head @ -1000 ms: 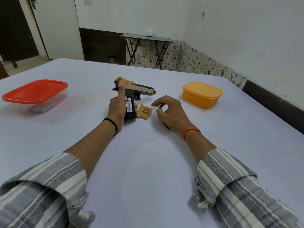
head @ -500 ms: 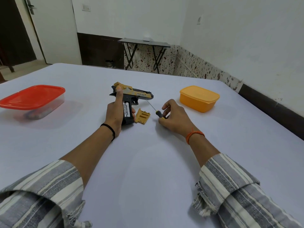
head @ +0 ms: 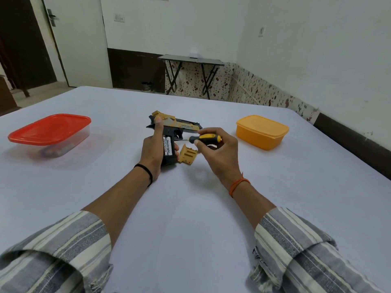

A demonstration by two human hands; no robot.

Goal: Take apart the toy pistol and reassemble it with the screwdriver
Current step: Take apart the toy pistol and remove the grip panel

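A gold and black toy pistol (head: 179,126) lies on its side on the white table, its grip open with two batteries (head: 167,145) showing. My left hand (head: 153,151) grips the pistol's handle, thumb up along the rear of the slide. A loose gold grip cover (head: 187,155) lies on the table just right of the handle. My right hand (head: 215,151) holds a yellow and black screwdriver (head: 206,138) lifted above the cover. Its thin shaft points left toward the trigger area.
A clear box with a red lid (head: 50,132) stands at the left, with items inside. A closed yellow box (head: 261,131) stands at the right. The table's right edge (head: 347,168) runs close to the wall. A small folding table (head: 191,60) stands behind.
My right hand picked the screwdriver up off the table and turned it so the shaft points left at the pistol. My left hand kept its hold on the handle. The camera tilted upward.
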